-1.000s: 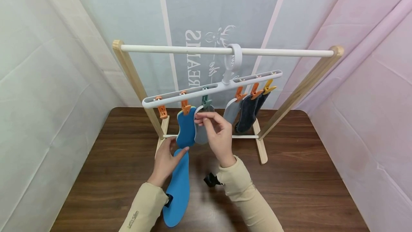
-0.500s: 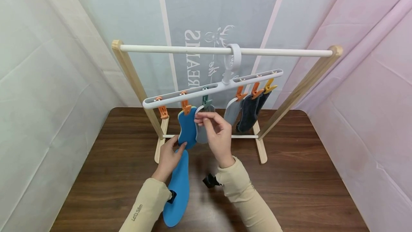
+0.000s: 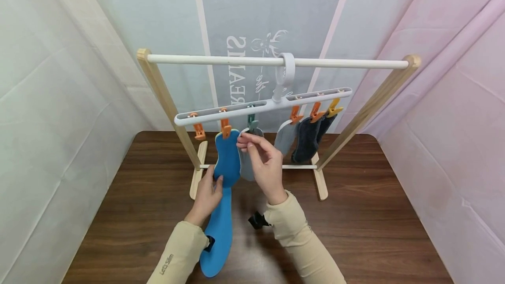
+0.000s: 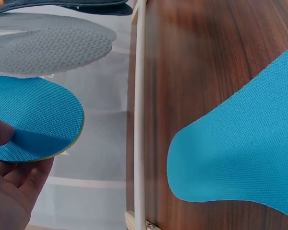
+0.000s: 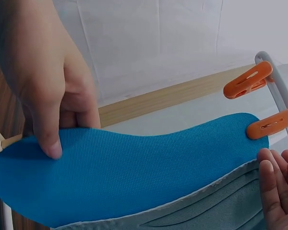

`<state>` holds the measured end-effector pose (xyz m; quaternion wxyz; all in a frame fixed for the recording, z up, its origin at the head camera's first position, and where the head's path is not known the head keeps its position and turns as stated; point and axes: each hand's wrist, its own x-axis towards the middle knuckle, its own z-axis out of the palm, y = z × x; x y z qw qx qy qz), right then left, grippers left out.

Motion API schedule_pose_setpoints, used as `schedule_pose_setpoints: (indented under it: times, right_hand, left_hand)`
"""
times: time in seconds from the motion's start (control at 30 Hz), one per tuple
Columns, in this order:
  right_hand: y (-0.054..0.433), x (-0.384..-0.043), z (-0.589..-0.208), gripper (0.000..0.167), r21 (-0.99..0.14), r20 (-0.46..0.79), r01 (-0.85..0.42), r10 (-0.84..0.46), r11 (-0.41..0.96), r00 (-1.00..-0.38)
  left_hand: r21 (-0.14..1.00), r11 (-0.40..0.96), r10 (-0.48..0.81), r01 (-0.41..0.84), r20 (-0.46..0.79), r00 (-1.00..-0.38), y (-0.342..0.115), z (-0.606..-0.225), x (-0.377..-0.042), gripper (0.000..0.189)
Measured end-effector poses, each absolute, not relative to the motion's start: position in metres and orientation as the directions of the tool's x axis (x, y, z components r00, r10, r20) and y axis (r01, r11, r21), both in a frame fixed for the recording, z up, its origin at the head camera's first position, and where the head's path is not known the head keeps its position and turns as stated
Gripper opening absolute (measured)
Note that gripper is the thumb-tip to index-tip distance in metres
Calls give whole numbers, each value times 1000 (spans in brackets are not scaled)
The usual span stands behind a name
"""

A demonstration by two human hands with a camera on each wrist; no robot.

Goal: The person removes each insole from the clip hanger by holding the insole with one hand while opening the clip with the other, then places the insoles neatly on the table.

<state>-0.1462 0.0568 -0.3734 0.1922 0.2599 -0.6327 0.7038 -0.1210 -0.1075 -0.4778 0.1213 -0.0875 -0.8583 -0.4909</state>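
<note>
A blue insole hangs by an orange clip from the grey clip hanger. My left hand pinches its lower end, thumb on the blue face and fingers behind, as the right wrist view shows. Close to the insole's upper right edge is my right hand; its fingertips are by that edge, just below the clip, and hold nothing visible. A grey insole hangs directly beside the blue one, partly behind my right hand. Another blue insole lies on the table below my left arm.
The hanger hooks over the white rod of a wooden stand. An unloaded orange clip is at its left end. To the right hang a grey insole and dark insoles. Fabric walls surround the brown table.
My left hand has gone from the hanging blue insole's bottom tip to a pinch on its lower end. The hanger has turned a little, its right end shifting right. My right hand barely moved.
</note>
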Motion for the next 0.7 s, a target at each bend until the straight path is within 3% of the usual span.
schedule_pose_setpoints:
  times: [0.27,0.53,0.7]
  right_hand:
    - [58,-150,-372,28,-801,597,-593,-48,-87,-800]
    - [58,-153,-372,30,-810,586,-584,-73,-56,-807]
    - [54,-153,-369,29,-780,625,-626,-63,-1,-778]
  left_hand:
    - [840,470,35,271,289,-957,-110,-480,-112,33]
    - [830,469,29,301,326,-945,-110,-480,-106,35]
    - [833,453,36,319,340,-940,-109,-480,-105,38]
